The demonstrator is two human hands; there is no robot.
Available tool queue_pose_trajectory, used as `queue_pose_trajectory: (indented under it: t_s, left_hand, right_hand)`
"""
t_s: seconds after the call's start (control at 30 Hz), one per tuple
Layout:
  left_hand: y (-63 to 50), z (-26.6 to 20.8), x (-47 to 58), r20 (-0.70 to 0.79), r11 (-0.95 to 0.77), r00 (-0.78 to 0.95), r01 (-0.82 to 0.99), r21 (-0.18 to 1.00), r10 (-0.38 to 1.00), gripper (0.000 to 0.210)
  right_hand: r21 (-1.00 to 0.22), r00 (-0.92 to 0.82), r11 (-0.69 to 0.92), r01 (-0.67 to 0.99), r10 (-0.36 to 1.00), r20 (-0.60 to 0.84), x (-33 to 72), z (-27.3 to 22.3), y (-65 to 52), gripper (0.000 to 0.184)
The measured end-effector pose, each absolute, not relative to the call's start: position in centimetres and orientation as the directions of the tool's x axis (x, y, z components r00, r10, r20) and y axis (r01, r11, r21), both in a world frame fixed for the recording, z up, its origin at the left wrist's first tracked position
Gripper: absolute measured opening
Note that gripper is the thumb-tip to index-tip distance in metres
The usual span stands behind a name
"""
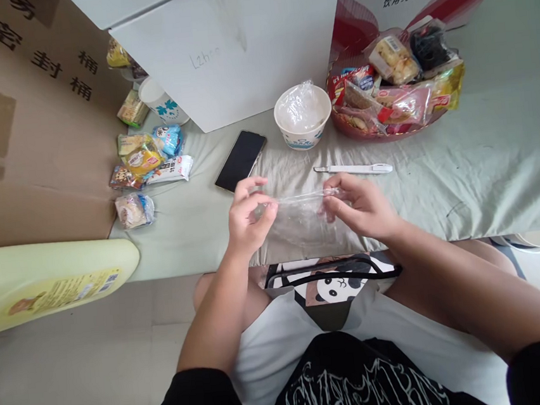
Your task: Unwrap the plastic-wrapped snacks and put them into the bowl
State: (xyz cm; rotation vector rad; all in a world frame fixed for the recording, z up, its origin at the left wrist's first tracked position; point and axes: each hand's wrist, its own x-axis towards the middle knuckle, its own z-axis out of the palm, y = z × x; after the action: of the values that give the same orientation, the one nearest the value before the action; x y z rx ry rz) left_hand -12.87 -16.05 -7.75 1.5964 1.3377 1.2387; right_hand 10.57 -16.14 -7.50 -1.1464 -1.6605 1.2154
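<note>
A clear plastic bag (300, 218) is stretched between my two hands above the front of the cloth-covered table. My left hand (247, 220) pinches its upper left edge between thumb and fingers. At the upper right edge, my right hand (358, 203) pinches it the same way. Just beyond my right hand lies a white craft knife (357, 169) with its blade pointing left. A black phone (241, 159) rests past my left hand. Farther back stands a paper bowl (303, 116) with crumpled clear wrap inside.
A red basket (382, 131) full of packaged snacks stands at the back right. Several wrapped snacks (144, 157) and another paper cup (163, 101) sit at the left, beside a white box (236, 53) and a cardboard box (39, 135). A yellow-green bottle (53, 281) juts in at left.
</note>
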Motion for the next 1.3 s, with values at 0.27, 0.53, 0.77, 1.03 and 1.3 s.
queue_pose_trajectory:
  t_s: [0.27,0.53,0.77,1.03,1.3]
  left_hand:
    - [-14.7,-7.5,-12.8,-0.344,0.334,0.002,-0.237,0.912,0.939,0.043]
    - [-14.9,-7.8,-12.9,-0.464,0.55,0.36,-0.188,0.814,0.81,0.046]
    - [-14.4,-8.6,-12.3,-0.422,0.453,0.194,-0.163,0.876,0.886,0.04]
    - [-13.7,-8.9,-12.1,-0.336,0.39,0.202,-0.392,0.833,0.92,0.026]
    - [-13.4,-9.7,-13.0,-0.155,0.201,0.264,-0.155,0.967,0.952,0.047]
  right_hand:
    - [-0.945,-0.418,-0.303,-0.125,0.88,-0.227,9.4,-7.7,-15.6,0.046]
    - [-0.97,-0.26,-0.233,-0.072,0.943,-0.207,9.2,-8.3,-15.5,0.036]
    - [-0.956,-0.412,-0.293,0.025,0.868,-0.277,8.7,-8.7,-15.5,0.028]
    - [-0.954,-0.158,-0.146,-0.261,0.982,-0.107,9.5,-8.4,-14.5,0.02]
    - [-0.989,-0.131,-0.141,-0.041,0.982,-0.135,10.6,-8.3,-14.2,0.035]
